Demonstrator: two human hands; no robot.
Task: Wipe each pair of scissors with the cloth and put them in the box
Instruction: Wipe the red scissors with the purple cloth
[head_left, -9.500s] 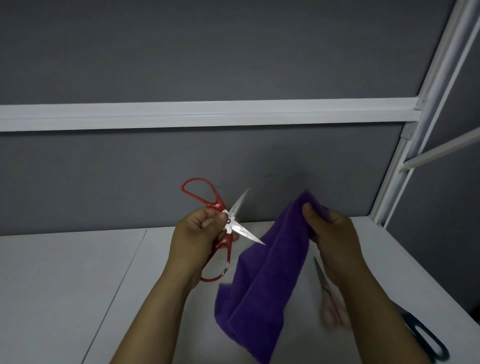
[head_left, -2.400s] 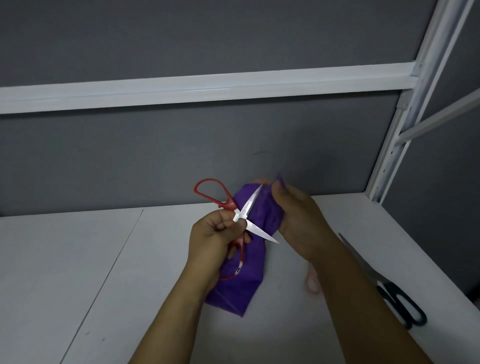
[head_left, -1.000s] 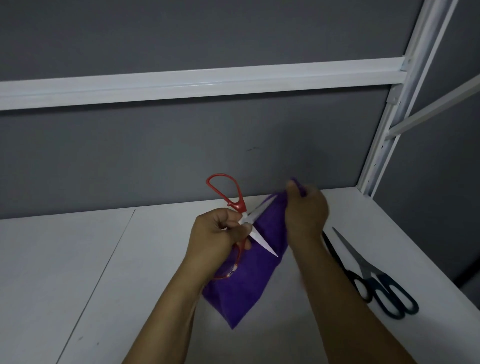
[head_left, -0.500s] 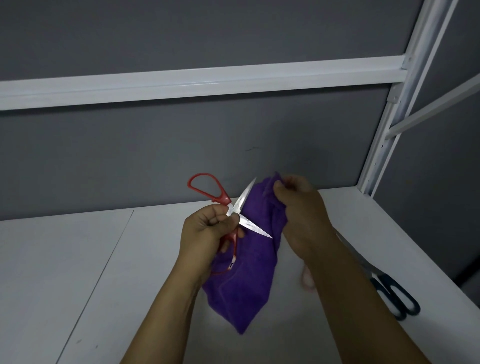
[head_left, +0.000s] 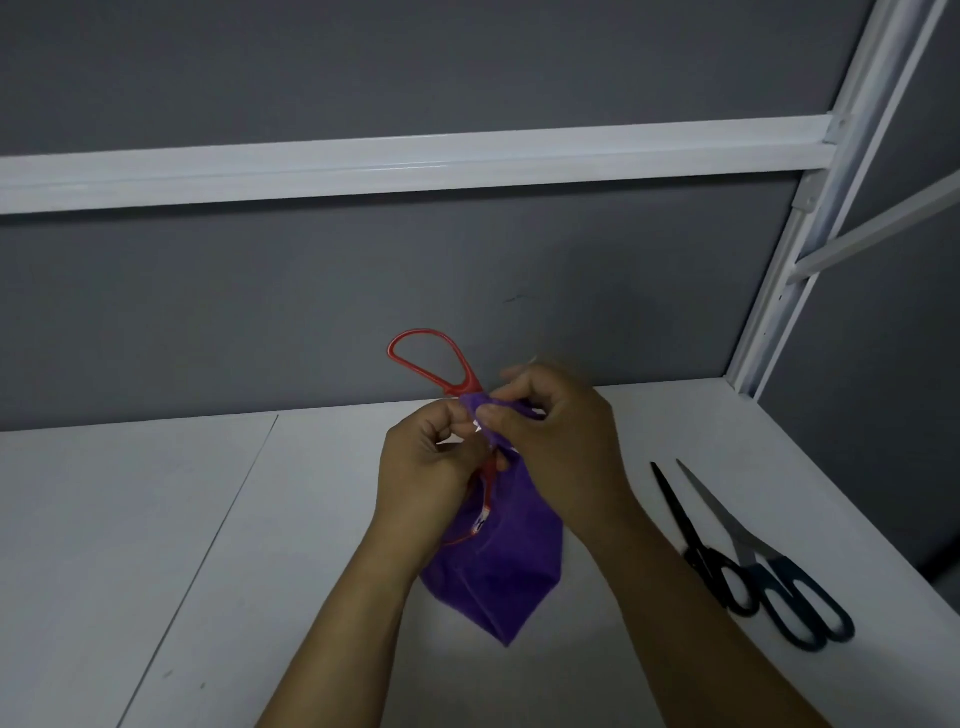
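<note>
Left hand (head_left: 426, 470), right hand (head_left: 563, 447) and both forearms (head_left: 353, 623) are bare.

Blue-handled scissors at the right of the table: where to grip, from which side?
Best bet: take the blue-handled scissors by the dark blue handles, the end nearest the person; the blades point away towards the wall. Come from above and from the right: the black scissors lie close along their left side, and both lie flat on the table.
</note>
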